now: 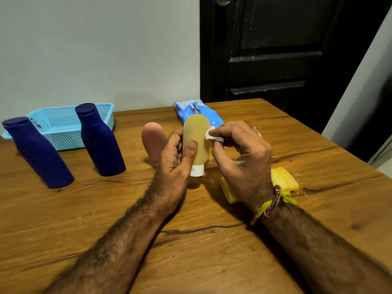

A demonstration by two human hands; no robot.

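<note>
Wooden table (pixel 212 251) fills the head view, with a pale wall and a black door (pixel 286 49) behind it. Every place below is given from the tan bottle (pixel 196 132), which is held just above the table's middle.

The left hand (pixel 176 162) grips this bottle, fingers curled behind its body and thumb pressed flat on its front. The right hand (pixel 244 153) pinches a small white wipe (pixel 211 133) and presses it to the bottle's upper right edge.

The step in hand looks like wiping the bottle clean. The next move probably calls for drawing the wipe down the side while the left hand turns the bottle to bring up an unwiped face.

The bottle's long axis is nearly upright, leaning slightly away. Its white cap (pixel 196 169) points down toward the person and its rounded base points up.

- Just left of the bottle, behind the left hand, stands a pink bottle (pixel 151 141).
- Right behind it lies a blue packet (pixel 195 110).
- Well to its left stand two dark blue bottles (pixel 38 151) (pixel 99 141), in front of a light blue basket (pixel 61 128).
- To its lower right, partly under the right wrist, lies something yellow (pixel 284 179); I cannot tell what it is.
</note>
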